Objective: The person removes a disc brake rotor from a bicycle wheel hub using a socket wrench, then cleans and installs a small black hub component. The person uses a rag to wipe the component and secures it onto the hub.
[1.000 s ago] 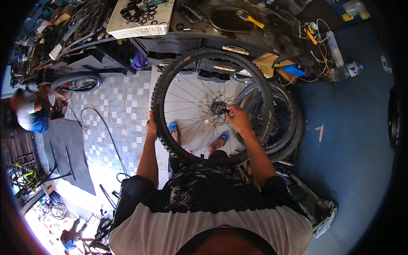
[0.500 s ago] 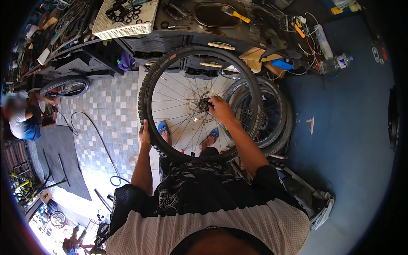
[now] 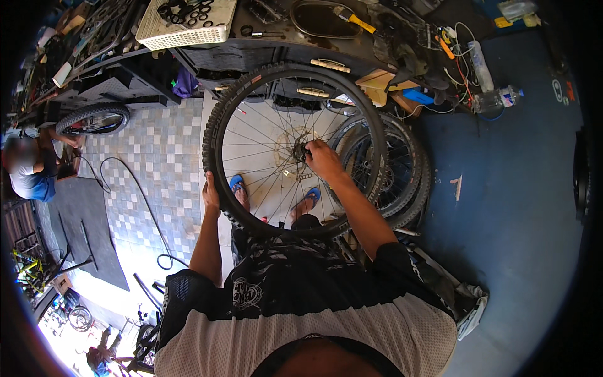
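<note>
A bicycle wheel [image 3: 214,139] with a knobby black tyre is held up in front of me, over my feet. My left hand [image 3: 211,193] grips the tyre at its left side, the thumb along the outer edge and the other fingers partly hidden. At the centre, my right hand [image 3: 323,159] pinches the end of the hub [image 3: 301,149] with curled fingers. Thin dark spokes run from the hub to the rim, and a brake disc shows faintly around it.
More wheels [image 3: 411,188] lean together at the right. Ahead is a workbench with drawers [image 3: 251,60], bearing a white basket [image 3: 183,36], an oval tray [image 3: 301,31] and a yellow-handled brush [image 3: 359,22]. Another person [image 3: 28,166] sits far left; a black hose [image 3: 141,201] crosses the tiled floor.
The view has shifted slightly. Both hands keep their places on the wheel, the right one still at the hub, and the wheel has hardly moved.
</note>
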The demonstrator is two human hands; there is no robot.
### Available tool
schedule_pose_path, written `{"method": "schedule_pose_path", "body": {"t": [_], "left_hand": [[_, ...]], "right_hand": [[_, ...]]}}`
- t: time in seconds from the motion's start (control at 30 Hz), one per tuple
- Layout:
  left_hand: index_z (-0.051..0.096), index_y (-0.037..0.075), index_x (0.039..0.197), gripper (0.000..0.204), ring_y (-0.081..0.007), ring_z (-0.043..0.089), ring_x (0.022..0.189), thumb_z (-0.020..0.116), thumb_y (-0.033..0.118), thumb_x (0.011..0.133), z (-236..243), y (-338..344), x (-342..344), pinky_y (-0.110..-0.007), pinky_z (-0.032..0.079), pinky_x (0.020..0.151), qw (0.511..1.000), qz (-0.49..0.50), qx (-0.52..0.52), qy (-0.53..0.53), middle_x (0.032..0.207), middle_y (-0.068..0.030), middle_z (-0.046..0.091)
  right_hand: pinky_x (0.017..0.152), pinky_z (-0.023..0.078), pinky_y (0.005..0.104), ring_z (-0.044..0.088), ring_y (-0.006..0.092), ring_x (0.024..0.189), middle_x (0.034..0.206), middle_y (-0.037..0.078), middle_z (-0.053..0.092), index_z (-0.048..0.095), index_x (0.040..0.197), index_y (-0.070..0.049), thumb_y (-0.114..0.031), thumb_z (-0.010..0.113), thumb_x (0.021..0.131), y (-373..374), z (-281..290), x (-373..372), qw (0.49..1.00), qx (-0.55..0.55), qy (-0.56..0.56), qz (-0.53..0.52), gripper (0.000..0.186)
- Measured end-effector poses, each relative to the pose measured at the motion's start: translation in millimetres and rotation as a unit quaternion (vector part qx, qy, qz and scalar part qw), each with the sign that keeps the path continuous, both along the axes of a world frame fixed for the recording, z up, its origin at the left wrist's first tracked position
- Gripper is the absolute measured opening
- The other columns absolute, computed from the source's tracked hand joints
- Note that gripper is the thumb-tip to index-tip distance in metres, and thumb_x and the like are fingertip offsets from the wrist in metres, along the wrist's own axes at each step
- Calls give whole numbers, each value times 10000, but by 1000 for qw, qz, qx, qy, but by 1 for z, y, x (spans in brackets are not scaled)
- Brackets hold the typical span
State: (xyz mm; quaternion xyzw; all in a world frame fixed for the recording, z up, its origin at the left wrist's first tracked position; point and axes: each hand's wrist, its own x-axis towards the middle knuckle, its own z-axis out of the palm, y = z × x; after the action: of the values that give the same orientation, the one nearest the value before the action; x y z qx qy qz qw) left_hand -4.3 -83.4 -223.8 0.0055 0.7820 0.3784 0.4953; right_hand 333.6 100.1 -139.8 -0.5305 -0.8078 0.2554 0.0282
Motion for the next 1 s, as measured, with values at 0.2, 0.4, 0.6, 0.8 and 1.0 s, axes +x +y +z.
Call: {"method": "schedule_pose_path", "body": {"t": [0.2, 0.4, 0.6, 0.8, 1.0], "left_hand": [[553, 15, 1451, 1007, -253, 552, 1166, 530, 835, 867, -11, -3, -3, -375, 420, 1034, 1000, 11, 11, -17, 1299, -130, 617], [556, 20, 1450, 991, -245, 562, 1153, 537, 824, 871, -10, -3, -3, -367, 425, 1029, 1000, 12, -2, -21, 1288, -116, 629], [583, -7, 1407, 989, -230, 588, 1066, 534, 825, 873, -3, 0, -1, -357, 459, 967, 1000, -3, -3, -14, 1212, -114, 652], [606, -18, 1362, 972, -200, 581, 951, 510, 826, 887, -5, 0, 0, -339, 472, 863, 1000, 10, 5, 13, 1069, -89, 656], [604, -13, 1366, 1008, -197, 578, 922, 495, 856, 867, -5, 0, -1, -345, 475, 842, 1000, -11, -18, 3, 1037, -76, 653]], "right_hand": [[873, 557, 448, 670, 359, 1025, 1079, 157, 675, 645, 1086, -35, -140, 746, 856, 2, -4, -1, 1000, -6, -3, -3, 273], [834, 583, 442, 665, 333, 1016, 1039, 142, 656, 620, 1043, -34, -164, 694, 884, -5, -10, 0, 999, 49, -17, 19, 218], [833, 590, 428, 667, 328, 1002, 1033, 135, 654, 612, 1053, -42, -162, 667, 903, -5, -14, 1, 997, 57, -23, 39, 200], [830, 592, 424, 665, 325, 1009, 1030, 131, 651, 610, 1046, -36, -158, 654, 917, -8, -16, -2, 994, 84, -43, 46, 183], [834, 592, 424, 665, 316, 1026, 1040, 132, 650, 614, 1035, -34, -156, 659, 927, -16, -10, -5, 997, 68, -41, 5, 169]]}}
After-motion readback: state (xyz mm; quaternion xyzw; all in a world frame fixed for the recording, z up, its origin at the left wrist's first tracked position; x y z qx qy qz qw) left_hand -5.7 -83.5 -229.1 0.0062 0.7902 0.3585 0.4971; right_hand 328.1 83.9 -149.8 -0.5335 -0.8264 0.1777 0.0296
